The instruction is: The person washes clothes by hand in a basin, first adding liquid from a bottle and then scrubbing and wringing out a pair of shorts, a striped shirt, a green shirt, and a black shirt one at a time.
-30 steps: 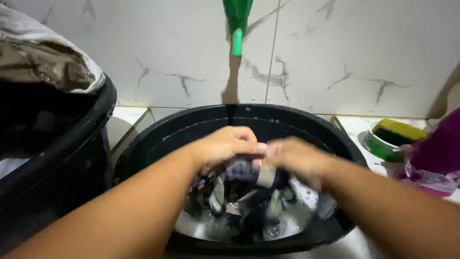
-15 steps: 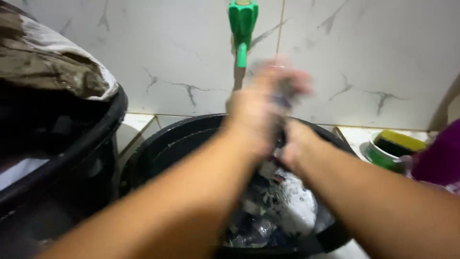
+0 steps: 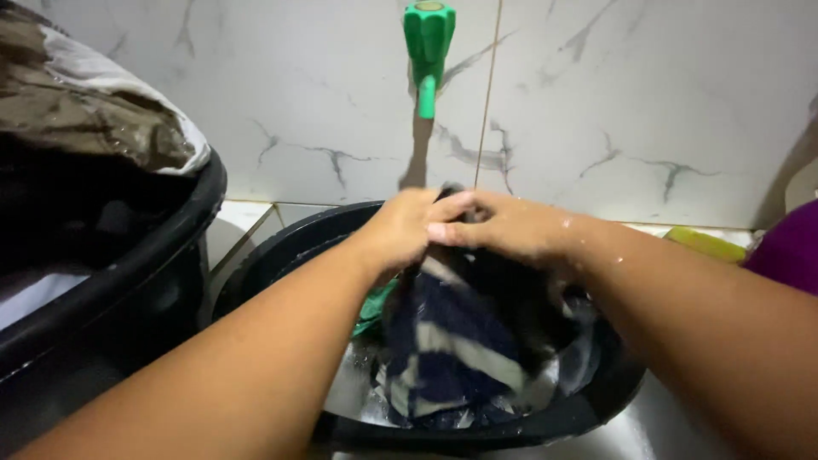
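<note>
Both hands meet over the black basin (image 3: 281, 247), clamped on the top of a wet cloth (image 3: 452, 349), dark blue with pale stripes, that hangs from the grip down into the soapy water. The left hand (image 3: 405, 230) has its fingers curled shut round the bunched cloth; the right hand (image 3: 511, 228) closes on the same bunch from the other side, its fingers lying across the left hand's knuckles. To do this well, I judge, the grip should stay tight and close together so the folds rub against each other, the bunch held low over the basin so drips and suds fall back in, and the hands shifted along the cloth so each part gets worked rather than one spot only. A green scrap (image 3: 372, 308) shows under the left wrist in the basin; whether it is another garment cannot be told. Counting: two hands, one striped cloth in the grip, one round basin beneath it, one green tap (image 3: 428, 43) on the marble wall straight above, one larger black tub (image 3: 128, 273) to the left heaped with one brown-and-white pile of laundry (image 3: 94, 119), one purple thing (image 3: 788, 255) at the right edge, and one yellow-green item (image 3: 707, 244) just beside it, too cut off to name.
</note>
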